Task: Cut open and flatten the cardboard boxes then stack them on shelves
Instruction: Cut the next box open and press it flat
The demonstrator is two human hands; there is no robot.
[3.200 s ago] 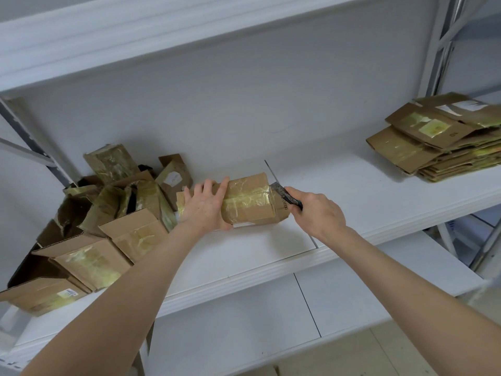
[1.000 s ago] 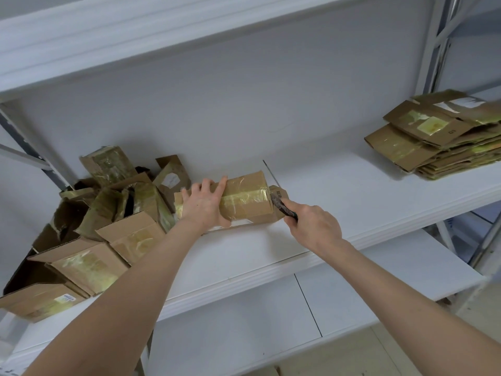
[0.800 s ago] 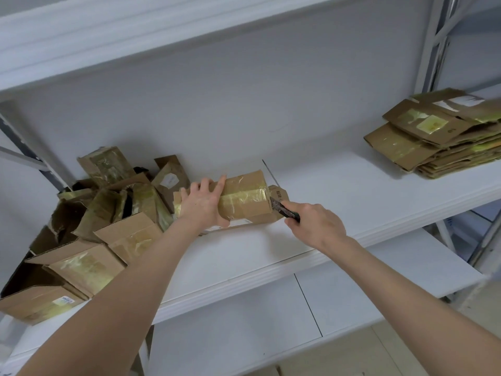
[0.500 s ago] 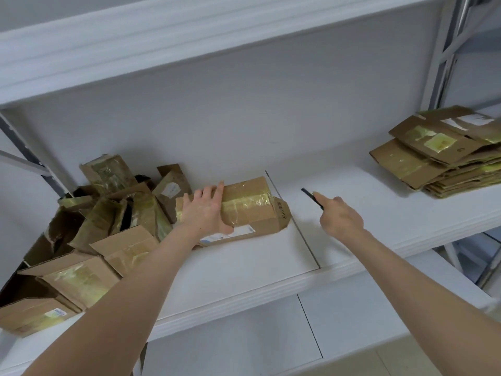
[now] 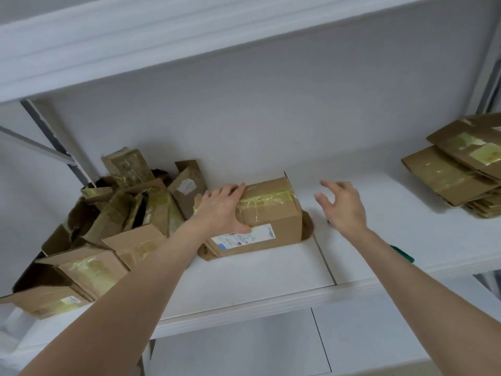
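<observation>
Our left hand (image 5: pixel 222 210) lies on the left end of the box (image 5: pixel 273 215), fingers straight across its top and thumb pressed on the front face, curled round nothing. Our right hand (image 5: pixel 343 204) hangs just right of the box without touching it, fingers spread and loosely bent, holding nothing.

At the left of the frame a pile of boxes (image 5: pixel 116 218) crowds the shelf (image 5: pixel 257 270). Some are torn open and some tipped on end, and most are wrapped in yellowed tape. The nearest ones sit right beside our left wrist and the box's left end. At the right edge sits a stack of flattened boxes (image 5: pixel 455 172), well apart from both hands. A small green object (image 5: pixel 404 255) shows behind our right forearm near the shelf's front edge; we cannot tell what it is. A seam (image 5: pixel 324 256) crosses the shelf board just right of the box. An upper shelf (image 5: pixel 189 33) spans the top of the frame and a lower shelf (image 5: pixel 238 348) the bottom.

In the middle of the frame the box lies on the shelf, close to the back wall (image 5: pixel 271 118). It is brown cardboard with a band of yellowish tape (image 5: pixel 267 198) over its top and a white label (image 5: pixel 244 237) on the front face. At its right end a flap (image 5: pixel 308 226) stands open, and its lower left corner looks crumpled.
</observation>
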